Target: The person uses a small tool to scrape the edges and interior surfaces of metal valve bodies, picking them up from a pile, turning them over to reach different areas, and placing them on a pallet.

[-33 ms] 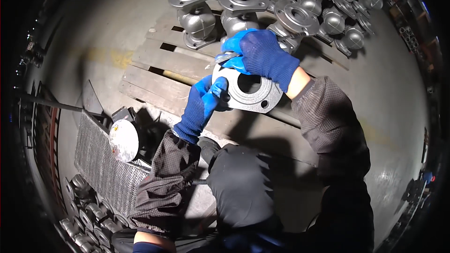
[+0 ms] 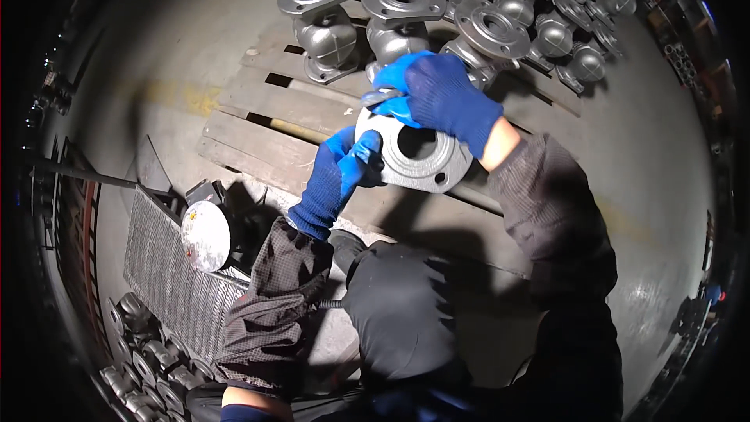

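Note:
My left hand (image 2: 344, 168), in a blue coated glove, closes round the left edge of a grey metal flanged casting (image 2: 410, 170). Its thumb lies across the flange face near a bolt hole. The flange has a large round bore in the middle and a smaller hole at its lower right; what lies beneath it is hidden. Over the flange's far edge is my right hand (image 2: 441, 94), also gloved in blue. Its fingers are closed on a small grey tool with a rounded end (image 2: 380, 97), whose kind I cannot make out.
Beyond my hands, several similar flanged castings (image 2: 402, 0) stand on a wooden pallet (image 2: 258, 129). At left are a ribbed metal panel (image 2: 176, 246) and a pale round disc (image 2: 206, 236). More castings (image 2: 152, 367) lie heaped at lower left. My knee (image 2: 398, 305) is below the flange.
My right hand and the small grey tool have shifted very slightly to the right and nearer. The flange has moved a little with them, and my left hand keeps its grip.

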`<state>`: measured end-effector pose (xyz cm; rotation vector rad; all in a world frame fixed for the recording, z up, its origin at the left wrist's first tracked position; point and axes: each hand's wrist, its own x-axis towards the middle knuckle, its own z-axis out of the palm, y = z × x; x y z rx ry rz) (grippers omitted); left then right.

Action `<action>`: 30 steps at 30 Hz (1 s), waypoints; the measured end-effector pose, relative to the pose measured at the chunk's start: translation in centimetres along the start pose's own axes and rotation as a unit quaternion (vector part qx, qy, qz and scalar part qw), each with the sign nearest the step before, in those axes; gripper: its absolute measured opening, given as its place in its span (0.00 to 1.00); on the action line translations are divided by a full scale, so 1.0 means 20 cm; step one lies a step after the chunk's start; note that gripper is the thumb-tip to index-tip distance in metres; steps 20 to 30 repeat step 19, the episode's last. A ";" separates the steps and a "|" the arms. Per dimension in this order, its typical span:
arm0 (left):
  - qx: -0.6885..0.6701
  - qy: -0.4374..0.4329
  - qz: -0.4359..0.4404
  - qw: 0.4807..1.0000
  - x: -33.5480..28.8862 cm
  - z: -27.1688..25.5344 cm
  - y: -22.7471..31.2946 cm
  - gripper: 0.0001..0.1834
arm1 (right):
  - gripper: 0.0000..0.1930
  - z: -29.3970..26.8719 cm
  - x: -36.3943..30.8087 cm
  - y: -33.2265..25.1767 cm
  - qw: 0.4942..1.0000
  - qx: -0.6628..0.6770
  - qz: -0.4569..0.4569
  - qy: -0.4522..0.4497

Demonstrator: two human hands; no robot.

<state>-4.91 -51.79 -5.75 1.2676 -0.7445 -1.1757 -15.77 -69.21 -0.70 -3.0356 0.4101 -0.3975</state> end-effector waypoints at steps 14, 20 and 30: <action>0.364 -0.109 0.252 0.890 0.33 0.62 0.11 0.20 | 0.11 -0.18 -0.81 0.05 0.932 -0.058 0.266 0.241; 0.119 -0.009 0.156 0.981 0.25 0.18 0.06 0.21 | 0.12 -0.12 -0.87 0.25 0.881 0.131 0.332 0.312; 0.119 -0.009 0.156 0.981 0.25 0.18 0.06 0.21 | 0.12 -0.12 -0.87 0.25 0.881 0.131 0.332 0.312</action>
